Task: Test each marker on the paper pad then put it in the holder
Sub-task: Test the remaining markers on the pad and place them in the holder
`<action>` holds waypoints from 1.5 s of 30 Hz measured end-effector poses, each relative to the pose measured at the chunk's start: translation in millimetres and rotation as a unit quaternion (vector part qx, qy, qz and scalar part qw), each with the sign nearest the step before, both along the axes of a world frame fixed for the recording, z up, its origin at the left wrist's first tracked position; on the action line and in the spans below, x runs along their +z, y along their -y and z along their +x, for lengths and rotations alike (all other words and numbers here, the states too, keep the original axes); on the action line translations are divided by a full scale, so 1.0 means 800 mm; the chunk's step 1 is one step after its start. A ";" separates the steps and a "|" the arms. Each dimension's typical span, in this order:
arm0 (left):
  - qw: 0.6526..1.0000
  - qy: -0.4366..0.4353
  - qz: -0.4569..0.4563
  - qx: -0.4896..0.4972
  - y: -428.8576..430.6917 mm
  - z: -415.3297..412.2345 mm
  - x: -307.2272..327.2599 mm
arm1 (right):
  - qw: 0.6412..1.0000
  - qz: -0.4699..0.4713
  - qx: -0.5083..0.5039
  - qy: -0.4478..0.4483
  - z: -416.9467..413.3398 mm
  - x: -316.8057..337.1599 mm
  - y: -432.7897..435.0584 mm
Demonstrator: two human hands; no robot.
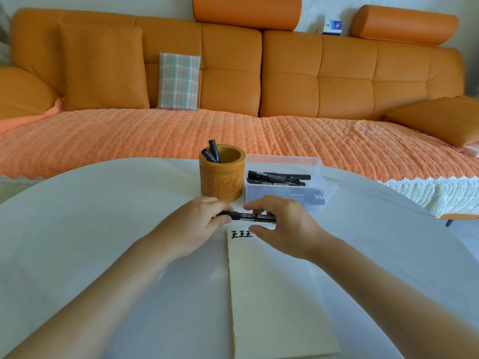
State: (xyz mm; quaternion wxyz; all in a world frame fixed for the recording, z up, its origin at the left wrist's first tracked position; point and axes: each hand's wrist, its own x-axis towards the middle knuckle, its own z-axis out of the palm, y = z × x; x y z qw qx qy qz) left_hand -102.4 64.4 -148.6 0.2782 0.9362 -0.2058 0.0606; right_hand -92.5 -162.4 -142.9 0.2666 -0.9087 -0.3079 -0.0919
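On the white table (103, 216), toward the left, the left hand (199, 218) is curled around the left end of a black marker (248, 216), gripping it. The marker lies level in the air, just above the top edge of the paper pad (272, 294). Behind the left hand stands the carved yellow holder (221, 182), with 2 capped markers (213, 151) leaning against its left rim. The pad carries 3 black characters (241, 234) at its top left corner. Further right, the right hand (282, 224) holds the marker's other end, its fingers curved over the barrel and its thumb lower, over the pad. Just beside the holder, on its right, a clear plastic bin (318, 177) holds several more black markers (277, 177).
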 end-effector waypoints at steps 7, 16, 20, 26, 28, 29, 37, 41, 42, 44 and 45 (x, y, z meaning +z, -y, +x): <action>0.998 0.057 0.003 -0.041 0.000 -0.003 0.011 | 0.998 0.052 0.029 -0.032 -0.003 0.007 -0.005; 0.976 0.172 0.085 -0.103 -0.003 -0.010 0.022 | 0.908 0.186 0.003 -0.376 -0.021 0.022 -0.008; 0.977 0.191 0.080 -0.061 -0.005 -0.006 0.016 | 0.962 0.062 -0.049 -0.260 -0.014 0.023 -0.015; 0.976 0.151 -0.119 0.102 -0.009 0.018 0.023 | 0.981 0.055 -0.105 -0.153 0.009 0.059 -0.013; 0.966 0.090 -0.169 0.175 -0.015 0.030 0.020 | 0.978 0.094 -0.144 -0.114 0.027 0.078 -0.018; 0.962 0.047 -0.187 0.193 -0.016 0.032 0.019 | 0.976 0.112 -0.161 -0.097 0.037 0.087 -0.022; 0.953 -0.073 -0.273 0.110 -0.010 0.031 0.016 | 0.978 0.154 -0.140 0.016 0.108 0.135 -0.085; 0.960 -0.063 -0.246 0.114 -0.014 0.030 0.013 | 0.991 -0.034 -0.127 -0.014 0.126 0.118 -0.115; 0.960 -0.061 -0.247 0.112 -0.016 0.031 0.011 | 0.986 -0.103 -0.129 -0.012 0.129 0.112 -0.118; 0.960 -0.062 -0.249 0.109 -0.018 0.033 0.006 | 0.972 -0.193 -0.133 -0.003 0.131 0.104 -0.118; 0.962 -0.063 -0.244 0.109 -0.019 0.034 0.004 | 0.967 -0.218 -0.133 -0.007 0.132 0.103 -0.118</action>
